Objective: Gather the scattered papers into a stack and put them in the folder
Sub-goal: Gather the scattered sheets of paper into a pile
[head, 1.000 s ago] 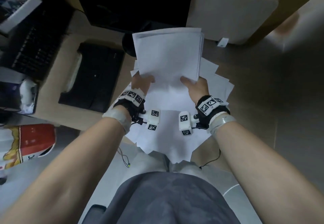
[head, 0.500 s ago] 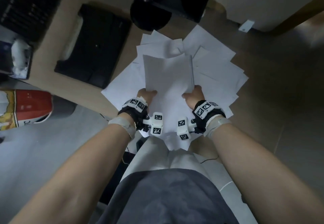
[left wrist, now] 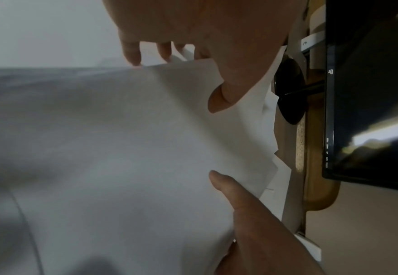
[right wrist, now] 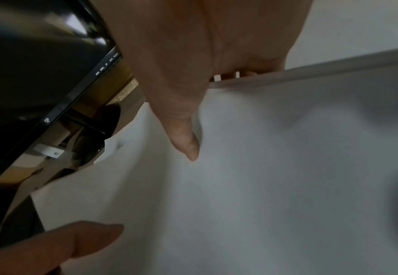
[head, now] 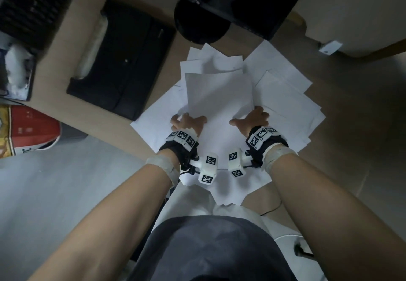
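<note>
A squared stack of white paper point(head: 219, 96) lies over several scattered sheets point(head: 285, 104) on the wooden desk point(head: 72, 34). My left hand point(head: 186, 120) grips the stack's near left corner and my right hand point(head: 250, 118) grips the near right corner. In the left wrist view the left hand point(left wrist: 174, 80) has its thumb on top of the stack point(left wrist: 122, 139) and its fingers under the edge. The right wrist view shows the right hand point(right wrist: 209, 113) holding the stack point(right wrist: 264, 186) the same way. A black folder point(head: 123, 60) lies shut on the desk to the left of the papers.
A black monitor with a round stand point(head: 200, 21) is just behind the papers. A dark keyboard point(head: 26, 6) sits at the far left and a red and yellow box point(head: 28, 131) is below the desk edge. Some sheets overhang the near edge above my lap.
The stack was held up on end a second ago; both hands have lowered it flat onto the scattered sheets. The head view has tilted down towards the desk.
</note>
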